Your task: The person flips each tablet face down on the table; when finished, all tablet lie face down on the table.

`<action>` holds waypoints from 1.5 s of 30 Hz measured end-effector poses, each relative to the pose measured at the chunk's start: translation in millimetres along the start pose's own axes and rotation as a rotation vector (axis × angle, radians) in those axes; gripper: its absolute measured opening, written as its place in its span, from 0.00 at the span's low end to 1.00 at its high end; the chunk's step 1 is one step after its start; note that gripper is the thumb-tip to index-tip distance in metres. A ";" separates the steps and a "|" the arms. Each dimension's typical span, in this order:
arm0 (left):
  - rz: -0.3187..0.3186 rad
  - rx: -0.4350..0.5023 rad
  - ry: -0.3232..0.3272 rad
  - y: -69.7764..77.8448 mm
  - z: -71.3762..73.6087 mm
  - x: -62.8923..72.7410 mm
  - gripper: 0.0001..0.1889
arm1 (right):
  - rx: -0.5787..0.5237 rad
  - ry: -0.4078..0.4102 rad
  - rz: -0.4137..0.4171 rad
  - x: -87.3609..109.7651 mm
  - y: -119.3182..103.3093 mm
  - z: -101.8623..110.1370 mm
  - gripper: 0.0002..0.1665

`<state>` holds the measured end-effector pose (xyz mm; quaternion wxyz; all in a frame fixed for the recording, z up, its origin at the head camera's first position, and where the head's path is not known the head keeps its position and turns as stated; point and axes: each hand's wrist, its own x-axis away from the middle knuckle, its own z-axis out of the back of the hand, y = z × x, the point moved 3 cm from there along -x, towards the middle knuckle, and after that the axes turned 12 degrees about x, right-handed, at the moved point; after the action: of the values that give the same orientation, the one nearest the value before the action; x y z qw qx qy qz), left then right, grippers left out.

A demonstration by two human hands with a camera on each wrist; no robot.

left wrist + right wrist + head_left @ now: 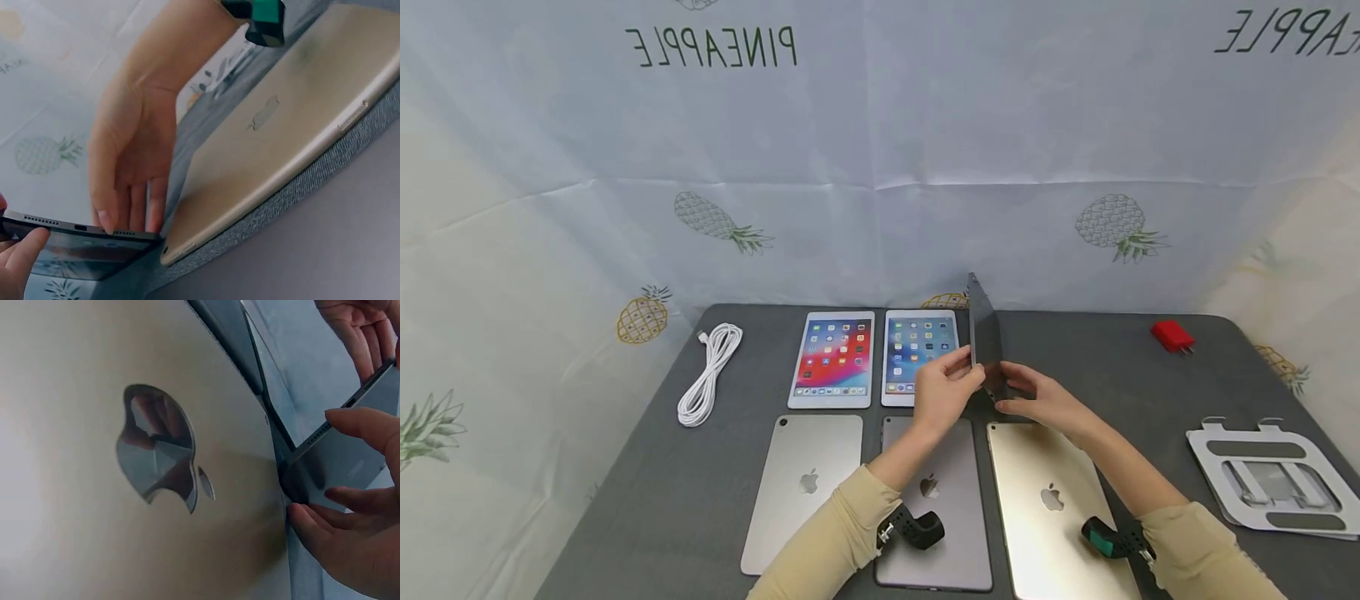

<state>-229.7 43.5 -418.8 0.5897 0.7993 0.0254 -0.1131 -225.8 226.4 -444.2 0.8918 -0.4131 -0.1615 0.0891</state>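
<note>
A dark tablet [987, 337] stands tilted up on edge at the back middle of the table. My left hand [944, 390] pinches its near edge, thumb on one face and fingers on the other. My right hand [1041, 400] holds the same tablet from the right. In the right wrist view, the thumb of that right hand [359, 531] lies on the edge with the speaker holes, and its other fingers are at the back face near the lower corner. Just below lies a gold tablet [1052, 500], back up. A white tablet [920, 350] with a lit screen lies left of the raised one.
Another lit white tablet [832, 358] lies farther left. In front are a silver tablet [808, 492] and a grey tablet [940, 467], backs up. A coiled white cable [709, 375] is at left. A red charger [1172, 336] and folded stand [1273, 475] are at right.
</note>
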 end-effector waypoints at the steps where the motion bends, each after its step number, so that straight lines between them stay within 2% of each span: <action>1: 0.014 0.028 0.013 -0.6 0.5 0.0 0.21 | -0.001 0.000 -0.003 0.2 0.5 -0.4 0.51; 9: 0.111 0.191 0.073 -7.0 5.5 1.8 0.27 | -0.026 0.018 -0.042 4.7 4.2 3.6 0.56; 16: 0.199 0.305 0.085 -13.8 4.7 5.6 0.29 | -0.036 0.020 -0.107 17.0 16.2 12.0 0.56; 24: 0.285 0.326 0.057 -22.1 -4.2 9.8 0.30 | 0.002 0.055 -0.127 34.6 30.6 23.6 0.54; 28: 0.321 0.287 0.033 -25.5 -5.9 12.1 0.33 | 0.014 0.082 -0.117 41.1 36.7 28.0 0.52; 36: 0.391 0.031 -0.026 -32.9 -2.9 12.1 0.38 | 0.071 0.119 -0.100 45.2 40.6 31.9 0.51; 42: 0.401 -0.034 -0.057 -38.2 -1.8 11.8 0.38 | 0.106 0.134 -0.077 45.1 40.7 34.4 0.51; 45: 0.390 -0.089 -0.096 -39.2 -2.4 10.9 0.37 | 0.114 0.138 -0.070 44.7 41.0 35.4 0.51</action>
<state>-225.6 56.6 -457.1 0.6356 0.7560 -0.1530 -0.0337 -198.1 290.9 -444.5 0.9255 -0.3609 -0.1086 0.0381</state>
